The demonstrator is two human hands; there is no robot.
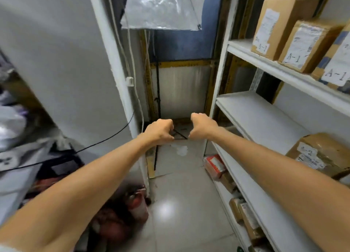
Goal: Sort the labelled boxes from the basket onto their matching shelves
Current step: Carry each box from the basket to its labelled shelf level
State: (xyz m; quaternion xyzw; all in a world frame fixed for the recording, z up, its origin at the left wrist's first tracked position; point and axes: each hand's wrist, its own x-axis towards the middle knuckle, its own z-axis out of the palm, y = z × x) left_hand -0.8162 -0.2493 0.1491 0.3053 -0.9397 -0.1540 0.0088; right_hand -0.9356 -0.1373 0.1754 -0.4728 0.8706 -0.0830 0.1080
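Observation:
Both my arms stretch straight ahead down a narrow aisle. My left hand (160,131) and my right hand (202,126) are side by side, fingers curled into fists, with nothing in them. A white shelf unit (265,117) stands on the right. Its upper shelf holds three cardboard boxes marked A-1 (272,26), (305,45), (339,66). The shelf below carries one box marked A-2 (320,153) at its near end. No basket is in view.
More boxes (216,164) lie on the lowest shelf near the floor. A white wall panel (72,62) stands on the left with cables (106,138) hanging across it. Clutter and a red fire extinguisher (136,202) sit low left. A light stand (158,100) blocks the aisle's far end.

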